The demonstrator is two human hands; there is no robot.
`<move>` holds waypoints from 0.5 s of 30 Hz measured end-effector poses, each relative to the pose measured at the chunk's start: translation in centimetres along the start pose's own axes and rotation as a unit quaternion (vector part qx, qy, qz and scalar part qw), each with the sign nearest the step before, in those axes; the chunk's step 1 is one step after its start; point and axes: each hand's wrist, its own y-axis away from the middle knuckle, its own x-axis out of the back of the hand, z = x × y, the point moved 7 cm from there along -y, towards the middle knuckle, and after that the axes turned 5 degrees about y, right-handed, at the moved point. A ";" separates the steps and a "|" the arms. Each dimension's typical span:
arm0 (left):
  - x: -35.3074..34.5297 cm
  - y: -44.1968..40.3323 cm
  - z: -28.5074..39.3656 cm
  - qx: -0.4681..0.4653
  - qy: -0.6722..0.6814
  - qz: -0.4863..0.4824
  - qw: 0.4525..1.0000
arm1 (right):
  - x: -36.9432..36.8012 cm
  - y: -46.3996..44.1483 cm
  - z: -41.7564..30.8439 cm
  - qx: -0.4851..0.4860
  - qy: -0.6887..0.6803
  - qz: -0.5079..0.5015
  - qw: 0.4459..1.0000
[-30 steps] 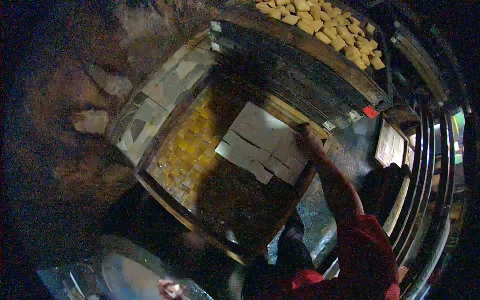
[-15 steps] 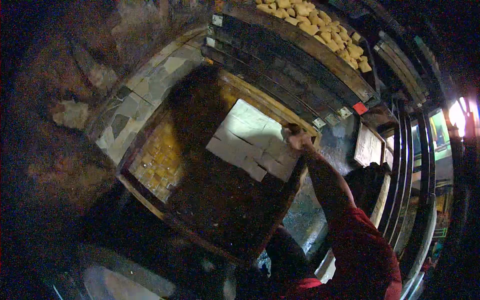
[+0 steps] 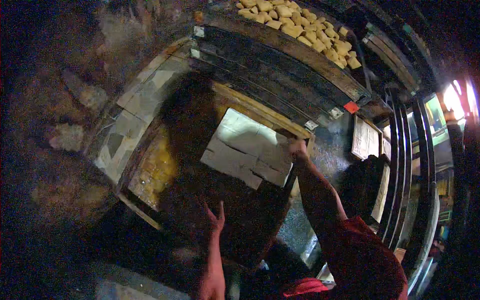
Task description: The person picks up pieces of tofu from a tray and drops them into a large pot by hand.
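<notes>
A pale slab (image 3: pixel 242 155), split by cut lines into several blocks, lies in a wood-rimmed tray (image 3: pixel 257 107). At the slab's right corner, beside the rim, is my right hand (image 3: pixel 298 149), its fingers bent and closed. Whatever they hold is too dark and blurred to make out. My left hand (image 3: pixel 216 220) is over the dark part of the tray, below the slab, with thumb and fingers spread and nothing in them. Yellowish wet pieces (image 3: pixel 155 175) lie at the tray's left side, partly in shadow.
Past the tray's far side runs a stack of dark wooden boards (image 3: pixel 270 65). Behind it is a heap of yellow blocks (image 3: pixel 300 25). A framed white panel (image 3: pixel 366 137) and dark upright bars (image 3: pixel 400 175) stand to the right. Flat stone pieces (image 3: pixel 135 120) border the left.
My left hand has come into view from below, fingers spread. The right hand stays at the slab's right corner. The whole view has shifted slightly.
</notes>
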 end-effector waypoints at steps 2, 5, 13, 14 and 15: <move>-0.5 -2.6 2.9 -0.038 -0.050 0.016 0.998 | -1.0 1.1 1.7 -0.104 -0.103 -0.008 0.989; -0.8 -4.5 5.5 -0.092 -0.111 0.043 0.989 | -3.1 2.8 3.0 -0.214 -0.206 0.051 0.954; 0.9 -3.4 5.6 -0.093 -0.114 0.041 0.988 | 18.7 6.5 -6.5 -0.199 -0.164 0.115 0.959; 1.2 -3.4 5.6 -0.092 -0.112 0.041 0.989 | 21.9 6.9 -7.4 -0.191 -0.220 0.174 0.941; 1.4 -3.4 5.6 -0.092 -0.113 0.041 0.988 | 23.7 7.1 -8.0 -0.181 -0.274 0.231 0.916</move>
